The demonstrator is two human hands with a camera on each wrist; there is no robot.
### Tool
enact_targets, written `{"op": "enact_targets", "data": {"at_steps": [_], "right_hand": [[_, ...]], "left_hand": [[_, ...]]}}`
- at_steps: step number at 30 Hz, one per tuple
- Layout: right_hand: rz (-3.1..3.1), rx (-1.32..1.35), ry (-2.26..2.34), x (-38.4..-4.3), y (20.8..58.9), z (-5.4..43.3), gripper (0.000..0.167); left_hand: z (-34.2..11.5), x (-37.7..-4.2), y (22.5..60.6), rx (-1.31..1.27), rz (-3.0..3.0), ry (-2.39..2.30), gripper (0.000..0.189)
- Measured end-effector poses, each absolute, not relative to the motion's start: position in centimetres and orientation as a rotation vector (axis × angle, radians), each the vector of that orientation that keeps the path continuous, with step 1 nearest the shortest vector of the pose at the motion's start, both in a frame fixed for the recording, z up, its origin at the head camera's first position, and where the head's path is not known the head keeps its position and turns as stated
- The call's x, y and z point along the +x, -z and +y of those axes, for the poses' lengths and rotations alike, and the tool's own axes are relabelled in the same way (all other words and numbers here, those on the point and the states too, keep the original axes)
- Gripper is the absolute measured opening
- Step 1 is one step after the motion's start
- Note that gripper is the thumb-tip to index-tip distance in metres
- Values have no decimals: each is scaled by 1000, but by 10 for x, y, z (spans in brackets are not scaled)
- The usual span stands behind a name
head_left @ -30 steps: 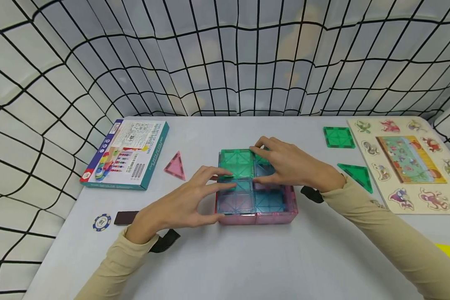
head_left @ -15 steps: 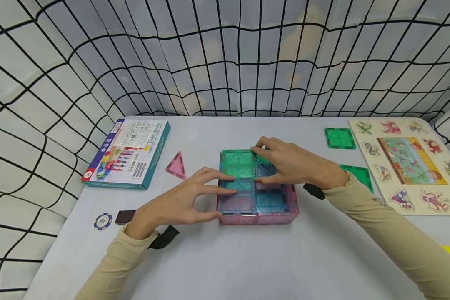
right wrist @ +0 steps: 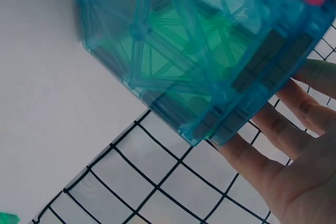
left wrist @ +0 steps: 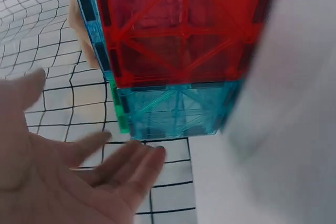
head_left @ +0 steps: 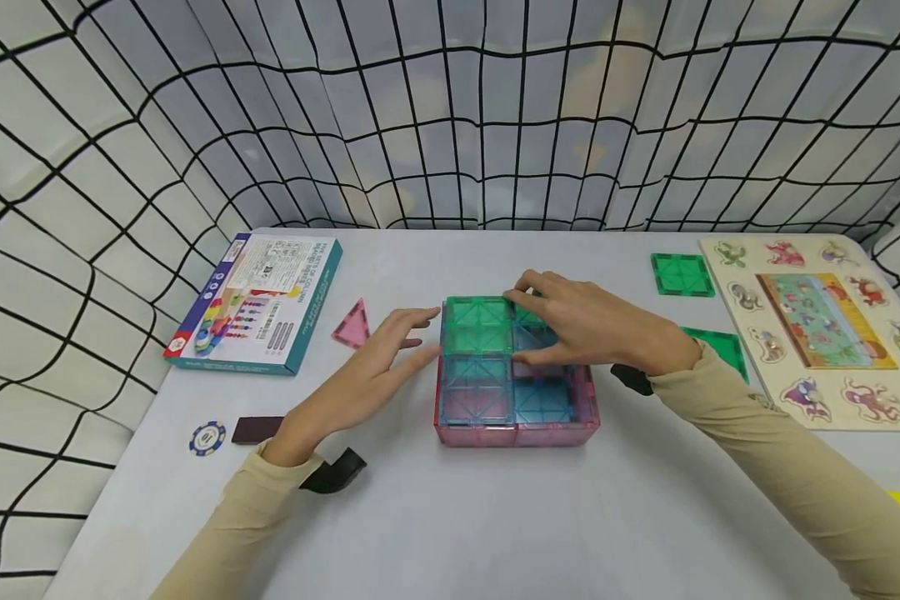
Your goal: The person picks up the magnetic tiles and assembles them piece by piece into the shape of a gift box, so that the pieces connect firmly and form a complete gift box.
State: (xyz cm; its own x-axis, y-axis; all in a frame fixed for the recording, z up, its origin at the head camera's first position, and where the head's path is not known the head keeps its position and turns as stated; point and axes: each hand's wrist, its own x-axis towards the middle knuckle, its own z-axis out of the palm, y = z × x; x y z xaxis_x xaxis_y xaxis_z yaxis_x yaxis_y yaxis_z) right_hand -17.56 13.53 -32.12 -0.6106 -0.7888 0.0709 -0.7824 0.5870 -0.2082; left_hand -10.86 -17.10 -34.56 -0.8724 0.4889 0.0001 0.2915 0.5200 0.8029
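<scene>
A low box of translucent magnetic tiles [head_left: 513,435] stands mid-table, with pink front walls. Its left half is topped by a green square tile [head_left: 478,323] and a blue square tile [head_left: 476,392]; the front right part is uncovered. My right hand [head_left: 600,323] grips the box's back right part, its fingers bent at the back edge and its thumb toward the middle. In the right wrist view, its fingertips are hidden behind the blue tile edges [right wrist: 231,103]. My left hand [head_left: 367,387] is just left of the box, fingers extended and holding nothing. The left wrist view shows a red side tile [left wrist: 184,30].
A pink triangle tile [head_left: 352,325] lies beyond the left hand. Leftward are a boxed toy [head_left: 258,304], a poker chip [head_left: 207,438] and a dark strip [head_left: 257,430]. Rightward lie a green square [head_left: 682,275], a green triangle [head_left: 726,348] and a puzzle board [head_left: 817,329]. Mesh [head_left: 480,125] encloses the table.
My left hand has come off the top of the box and moved left, clear of its edge. The right hand keeps its place at the back right.
</scene>
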Motion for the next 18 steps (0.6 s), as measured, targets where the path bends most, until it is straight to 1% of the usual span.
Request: {"op": "enact_targets", "data": {"at_steps": [3,10,18], "right_hand": [[2773,-1372,329,-177,321,135,78],[2771,-1433,373,-176,324,137,76],[2780,-1352,404,-172,327,143,87]], "left_hand": [[-170,-114,350,551,2483,-1321,67],[-158,-122,366,542,2406,-1388,68],[-149,-114,376,527,2427,-1415,67]]}}
